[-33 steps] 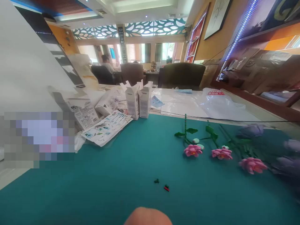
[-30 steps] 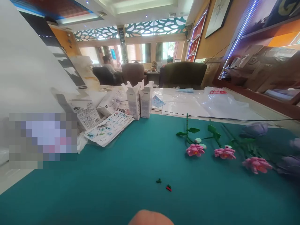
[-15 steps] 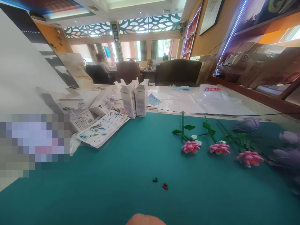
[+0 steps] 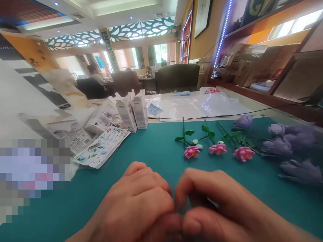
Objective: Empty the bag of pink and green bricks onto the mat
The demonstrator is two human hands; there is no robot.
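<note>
Head view: both hands (image 4: 137,201) (image 4: 224,193) have come up, curled; cannot tell if grasping anything.

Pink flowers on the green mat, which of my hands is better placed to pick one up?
Probably your right hand: the pink flowers lie beyond it on the green mat, while your left hand is farther left. I can't tell whether either hand holds something; the fingertips are blurred or hidden.

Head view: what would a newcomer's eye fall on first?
Probably the left hand and right hand, large and close together at bottom centre. Then three pink flowers, in a row right of centre on the teal mat, with purple flowers farther right. Two open white cartons stand left of centre.
</note>
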